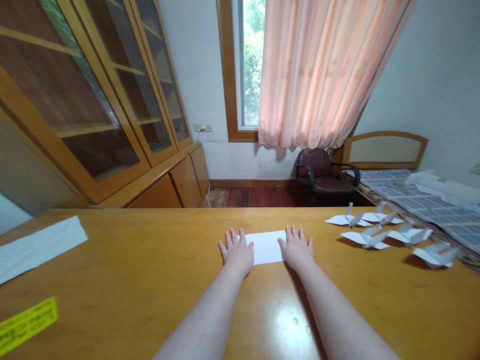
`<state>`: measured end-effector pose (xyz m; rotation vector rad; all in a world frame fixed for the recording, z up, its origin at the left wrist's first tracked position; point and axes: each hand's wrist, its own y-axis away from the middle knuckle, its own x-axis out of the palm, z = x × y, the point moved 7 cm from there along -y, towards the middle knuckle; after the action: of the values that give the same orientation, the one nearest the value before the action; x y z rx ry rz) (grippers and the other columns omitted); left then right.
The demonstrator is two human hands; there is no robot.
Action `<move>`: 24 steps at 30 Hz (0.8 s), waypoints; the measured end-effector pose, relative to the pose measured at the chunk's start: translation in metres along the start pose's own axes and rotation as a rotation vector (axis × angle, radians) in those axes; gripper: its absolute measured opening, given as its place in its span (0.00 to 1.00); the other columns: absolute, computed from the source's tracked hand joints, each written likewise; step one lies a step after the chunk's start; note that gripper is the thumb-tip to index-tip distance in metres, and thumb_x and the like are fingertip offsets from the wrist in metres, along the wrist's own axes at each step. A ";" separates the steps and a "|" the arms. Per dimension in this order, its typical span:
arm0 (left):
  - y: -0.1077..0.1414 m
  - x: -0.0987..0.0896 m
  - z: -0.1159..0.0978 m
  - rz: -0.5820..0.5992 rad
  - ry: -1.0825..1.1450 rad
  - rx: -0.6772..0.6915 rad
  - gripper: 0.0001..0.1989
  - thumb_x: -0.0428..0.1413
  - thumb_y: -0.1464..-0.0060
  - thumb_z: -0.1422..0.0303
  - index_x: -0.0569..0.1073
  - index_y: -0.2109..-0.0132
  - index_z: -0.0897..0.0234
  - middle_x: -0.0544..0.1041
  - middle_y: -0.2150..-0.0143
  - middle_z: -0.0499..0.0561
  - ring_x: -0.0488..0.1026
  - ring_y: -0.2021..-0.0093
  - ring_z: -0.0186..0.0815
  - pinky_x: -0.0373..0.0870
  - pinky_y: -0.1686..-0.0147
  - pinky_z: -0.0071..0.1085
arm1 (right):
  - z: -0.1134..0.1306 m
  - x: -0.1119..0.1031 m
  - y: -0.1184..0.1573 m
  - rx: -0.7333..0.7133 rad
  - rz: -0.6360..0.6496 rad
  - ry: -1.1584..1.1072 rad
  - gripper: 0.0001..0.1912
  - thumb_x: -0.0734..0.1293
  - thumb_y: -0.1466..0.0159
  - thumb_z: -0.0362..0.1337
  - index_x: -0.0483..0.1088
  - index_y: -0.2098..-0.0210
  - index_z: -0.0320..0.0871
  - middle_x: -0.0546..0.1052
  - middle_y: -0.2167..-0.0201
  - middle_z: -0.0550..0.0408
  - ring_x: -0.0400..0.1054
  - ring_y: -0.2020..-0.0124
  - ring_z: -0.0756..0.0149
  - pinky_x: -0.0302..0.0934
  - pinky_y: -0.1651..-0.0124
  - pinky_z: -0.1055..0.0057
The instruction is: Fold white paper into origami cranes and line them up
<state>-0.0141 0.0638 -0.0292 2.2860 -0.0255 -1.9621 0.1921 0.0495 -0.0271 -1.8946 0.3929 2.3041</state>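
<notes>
From my remote seat, I view the left hand (238, 254) and right hand (298, 250) palm-down, fingers spread wide, touching opposite ends of a white paper (269, 248) flat between them on the bench (150, 280). Folded paper birds (366, 238) (five, by my count) sit to the right hand's right.

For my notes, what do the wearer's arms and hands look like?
The left hand and right hand wear no gloves, and no rings show. The left forearm and right forearm are bare: no sleeves, watch or cables in view.
</notes>
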 end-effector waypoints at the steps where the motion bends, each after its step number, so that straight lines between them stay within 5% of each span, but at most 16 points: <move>1: 0.000 0.000 0.000 -0.001 -0.001 0.002 0.33 0.36 0.44 0.54 0.45 0.35 0.65 0.40 0.34 0.62 0.35 0.35 0.54 0.35 0.43 0.59 | 0.000 0.000 0.000 0.002 0.005 -0.002 0.34 0.47 0.37 0.52 0.41 0.36 0.42 0.41 0.34 0.51 0.31 0.35 0.51 0.29 0.40 0.43; 24: -0.001 -0.002 0.000 -0.047 -0.012 -0.012 0.32 0.37 0.44 0.52 0.49 0.36 0.62 0.43 0.34 0.62 0.39 0.35 0.54 0.38 0.43 0.59 | -0.013 -0.021 -0.004 0.040 -0.196 -0.129 0.20 0.52 0.36 0.44 0.67 0.50 0.52 0.63 0.43 0.53 0.51 0.41 0.55 0.44 0.42 0.56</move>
<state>-0.0148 0.0648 -0.0274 2.2883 0.0395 -1.9926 0.2100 0.0506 -0.0091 -1.6726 0.2257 2.2553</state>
